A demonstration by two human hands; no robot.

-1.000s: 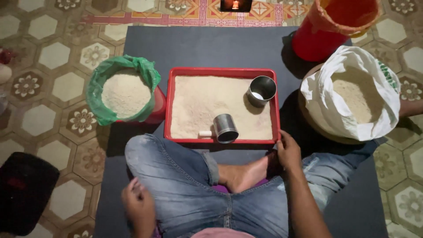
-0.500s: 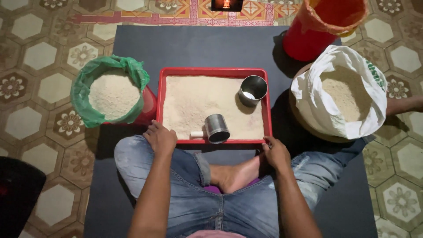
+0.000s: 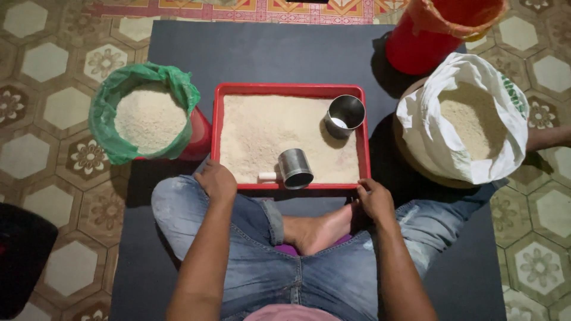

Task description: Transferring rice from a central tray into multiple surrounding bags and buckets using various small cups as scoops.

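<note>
My left hand (image 3: 217,180) and right hand (image 3: 375,199) each grip a near corner of the one red tray (image 3: 290,88) of rice on the mat; two metal cups (image 3: 295,168) sit inside.

Two bare hands show: the left hand (image 3: 217,180) and the right hand (image 3: 375,199), one at each near corner of one red tray (image 3: 291,88) of rice. Two metal cups lie in that tray, one cup with a white handle (image 3: 294,168) between the hands and one upright cup (image 3: 345,115) beyond the right hand. Three lined containers stand around: one green-lined bucket (image 3: 148,116) beyond the left hand, one white sack (image 3: 464,116) and one orange-lined red bucket (image 3: 443,30) beyond the right.
</note>
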